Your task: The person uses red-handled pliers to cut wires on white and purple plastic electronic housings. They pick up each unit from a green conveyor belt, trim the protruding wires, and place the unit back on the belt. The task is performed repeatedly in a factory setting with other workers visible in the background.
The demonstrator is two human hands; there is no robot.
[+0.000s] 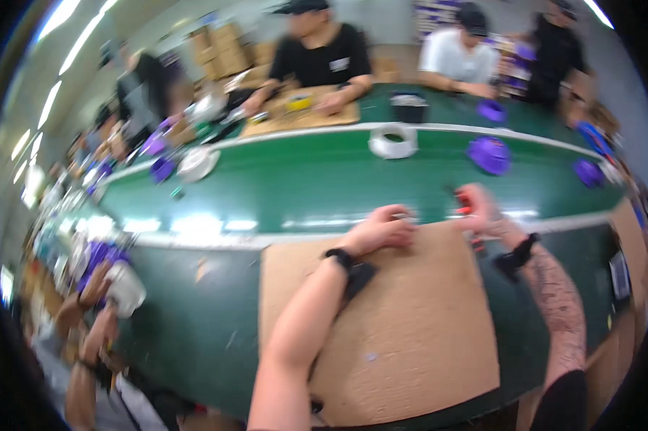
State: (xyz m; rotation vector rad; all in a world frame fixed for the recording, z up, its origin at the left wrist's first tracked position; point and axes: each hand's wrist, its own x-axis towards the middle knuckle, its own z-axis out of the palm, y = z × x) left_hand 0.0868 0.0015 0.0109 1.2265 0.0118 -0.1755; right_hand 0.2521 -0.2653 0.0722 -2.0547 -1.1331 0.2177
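My left hand is over the far edge of a brown cardboard sheet. Its fingers are curled together, and whatever is between them is too small and blurred to name. My right hand is closed round a red-handled hand tool with a dark tip, beyond the sheet's far right corner; blur hides its exact kind. Under my left wrist, a flat black piece rests on the cardboard. A small pale speck lies nearer to me.
Across the far side runs a green conveyor belt, carrying a white ring-shaped part, purple bowl-shaped parts and a white part. Several people work opposite. At left, another person's hands hold a white cup-like part.
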